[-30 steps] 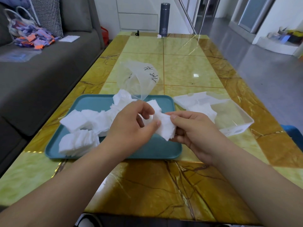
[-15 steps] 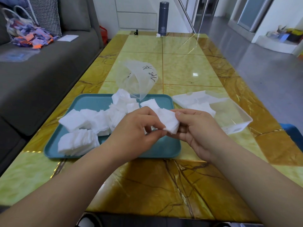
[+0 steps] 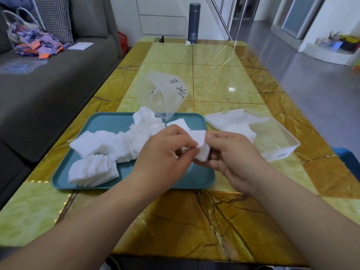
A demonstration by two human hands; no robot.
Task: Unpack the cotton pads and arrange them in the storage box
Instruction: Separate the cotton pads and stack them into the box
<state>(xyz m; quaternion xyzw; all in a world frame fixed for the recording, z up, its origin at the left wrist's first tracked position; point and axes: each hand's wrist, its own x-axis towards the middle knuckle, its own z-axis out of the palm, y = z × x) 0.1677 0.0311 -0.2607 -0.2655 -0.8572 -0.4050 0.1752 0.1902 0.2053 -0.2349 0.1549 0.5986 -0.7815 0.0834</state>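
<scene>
hands meet over the teal tray (image 3: 194, 180): left hand (image 3: 165, 152) and right hand (image 3: 231, 154) both pinch a small stack of cotton pads (image 3: 200, 142), probably squaring it for packing. storage box (image 3: 280, 152) sits open just right of the tray (some pads already inside), within easy reach, while loose pads (image 3: 101, 151) wait on the tray.

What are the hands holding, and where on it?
A small stack of cotton pads: the left hand pinches its left side, the right hand its right side.

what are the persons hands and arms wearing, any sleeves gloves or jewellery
The left hand and right hand are bare: no gloves, rings or bracelets show. The left forearm and right forearm are bare too, with no sleeve or watch up to the frame's edge.
</scene>
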